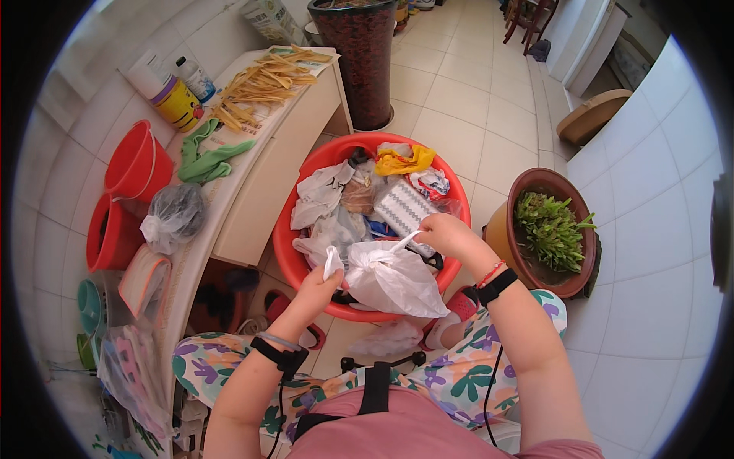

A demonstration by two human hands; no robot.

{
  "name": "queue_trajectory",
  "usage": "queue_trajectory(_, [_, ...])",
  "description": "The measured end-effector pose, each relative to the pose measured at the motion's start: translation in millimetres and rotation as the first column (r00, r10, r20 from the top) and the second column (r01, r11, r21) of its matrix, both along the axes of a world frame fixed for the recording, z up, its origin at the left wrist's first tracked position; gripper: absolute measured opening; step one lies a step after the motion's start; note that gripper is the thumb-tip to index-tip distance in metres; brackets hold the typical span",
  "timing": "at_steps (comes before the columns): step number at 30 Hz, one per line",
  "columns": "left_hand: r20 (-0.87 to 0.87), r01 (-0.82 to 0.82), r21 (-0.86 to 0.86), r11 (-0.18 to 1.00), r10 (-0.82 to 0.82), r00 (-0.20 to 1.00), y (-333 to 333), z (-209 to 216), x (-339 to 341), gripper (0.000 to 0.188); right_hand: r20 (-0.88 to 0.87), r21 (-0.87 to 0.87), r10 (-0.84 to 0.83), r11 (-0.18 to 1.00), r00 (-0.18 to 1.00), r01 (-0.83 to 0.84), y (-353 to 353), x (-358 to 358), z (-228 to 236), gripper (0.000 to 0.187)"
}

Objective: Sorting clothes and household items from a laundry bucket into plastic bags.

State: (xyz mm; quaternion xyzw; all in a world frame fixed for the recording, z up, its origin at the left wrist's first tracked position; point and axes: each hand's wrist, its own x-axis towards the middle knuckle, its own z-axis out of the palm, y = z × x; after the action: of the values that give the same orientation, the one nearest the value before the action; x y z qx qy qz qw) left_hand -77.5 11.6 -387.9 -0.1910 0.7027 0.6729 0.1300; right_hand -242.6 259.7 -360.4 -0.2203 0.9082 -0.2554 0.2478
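Observation:
A white plastic bag (399, 284), gathered at its neck, rests over the near side of a large red basin (282, 243). My left hand (312, 293) is closed on one white end of the bag, left of the knot. On the other side, my right hand (453, 239) pinches a second end, drawn out to a thin strip. Behind the bag, the basin holds several crumpled plastic bags, among them a grey-white bag (321, 191) and a yellow bag (405, 160). A white patterned packet (405, 207) lies among them, partly covered.
Left stands a long white cabinet (243, 200) bearing dried strips (264, 80), a green cloth (208, 155), red buckets (139, 162) and a bagged dark item (176, 218). A potted plant (552, 229) is at the right. A tall dark planter (361, 65) rises behind the basin.

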Motion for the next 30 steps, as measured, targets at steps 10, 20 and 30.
queue_trajectory(10, [-0.231, -0.027, 0.016, 1.0, 0.03, 0.972, 50, 23, -43, 0.016, -0.047, -0.502, 0.171, 0.847, 0.984, -0.172, -36, 37, 48, 0.017])
queue_trajectory(20, [-0.099, 0.112, 0.028, 0.993, -0.109, 0.989, 63, 5, -54, 0.021, -0.419, -0.554, 0.206, 0.714, 0.884, -0.428, -33, 34, 22, 0.024])
queue_trajectory(30, [-0.168, 0.225, 0.026, 0.974, -0.218, 0.961, 38, 15, -39, 0.042, -0.253, -0.257, 0.136, 0.945, 0.958, -0.202, -19, 22, 36, 0.016])
